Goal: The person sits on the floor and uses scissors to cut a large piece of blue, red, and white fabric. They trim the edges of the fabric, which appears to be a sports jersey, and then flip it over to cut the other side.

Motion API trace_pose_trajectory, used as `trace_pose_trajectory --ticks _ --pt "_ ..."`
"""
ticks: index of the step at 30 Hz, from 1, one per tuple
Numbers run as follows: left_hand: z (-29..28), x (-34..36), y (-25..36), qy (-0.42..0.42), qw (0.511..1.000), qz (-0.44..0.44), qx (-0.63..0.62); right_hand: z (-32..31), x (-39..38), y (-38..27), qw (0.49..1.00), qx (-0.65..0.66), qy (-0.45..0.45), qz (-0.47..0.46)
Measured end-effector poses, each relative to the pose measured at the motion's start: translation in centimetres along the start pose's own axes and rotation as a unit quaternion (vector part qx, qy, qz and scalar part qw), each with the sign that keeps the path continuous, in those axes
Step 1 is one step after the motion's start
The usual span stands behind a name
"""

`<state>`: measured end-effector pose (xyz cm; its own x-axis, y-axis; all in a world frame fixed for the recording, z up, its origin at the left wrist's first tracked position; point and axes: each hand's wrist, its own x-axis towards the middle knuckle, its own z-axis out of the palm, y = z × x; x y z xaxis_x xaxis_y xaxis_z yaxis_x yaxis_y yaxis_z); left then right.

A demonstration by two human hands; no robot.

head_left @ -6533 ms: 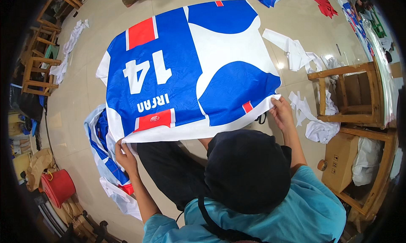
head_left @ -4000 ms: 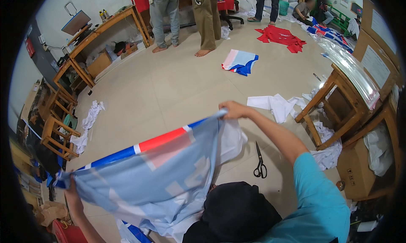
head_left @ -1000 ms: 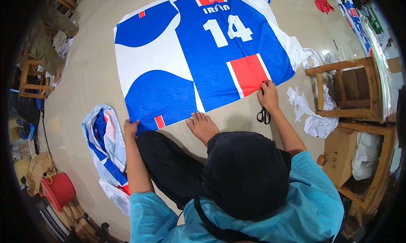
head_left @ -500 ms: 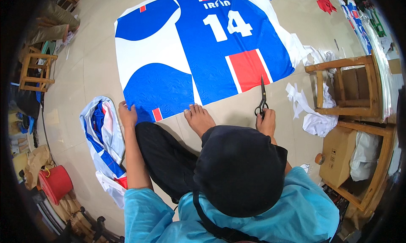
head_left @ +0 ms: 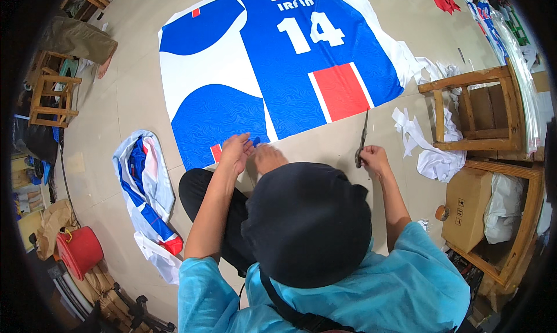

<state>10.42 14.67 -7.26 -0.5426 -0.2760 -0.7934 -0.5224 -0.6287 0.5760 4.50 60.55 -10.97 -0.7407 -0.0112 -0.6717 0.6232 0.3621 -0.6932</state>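
A printed fabric sheet (head_left: 204,115) in blue, white and red lies spread on the floor before me. With fingers bent together, my left hand (head_left: 234,152) pinches its near edge, where a bit of blue lifts at the fingertips. My bare foot (head_left: 270,157) rests beside that hand, at the fabric's edge. My right hand (head_left: 374,159) grips the handles of black scissors (head_left: 363,137), held to the right. Their blades point away from me, and the tip reaches the fabric's near edge by a red block. How far the blades are apart does not show.
Crumpled fabric pieces (head_left: 145,185) lie at my left, white scraps (head_left: 432,153) at my right. A wooden stool (head_left: 473,115) and a cardboard box (head_left: 467,208) stand on the right. Farther left are another stool (head_left: 53,104), a person's leg (head_left: 81,40) and a red container (head_left: 79,252).
My left hand has moved right along the fabric's near edge, to beside my foot. The scissors have turned more edge-on and shifted slightly right. At the far left, the person's leg has moved.
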Motion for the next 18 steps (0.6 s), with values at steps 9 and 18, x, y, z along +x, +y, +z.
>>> trace_pose_trajectory --ticks 9,18 --pt "-2.8 3.7 -2.7 0.085 0.981 -0.042 -0.168 9.8 -9.7 0.7 0.984 0.048 -0.168 0.034" --pt "0.5 -0.8 -4.5 -0.012 0.987 -0.124 -0.100 16.3 -7.3 -0.5 0.941 0.081 -0.313 0.100"
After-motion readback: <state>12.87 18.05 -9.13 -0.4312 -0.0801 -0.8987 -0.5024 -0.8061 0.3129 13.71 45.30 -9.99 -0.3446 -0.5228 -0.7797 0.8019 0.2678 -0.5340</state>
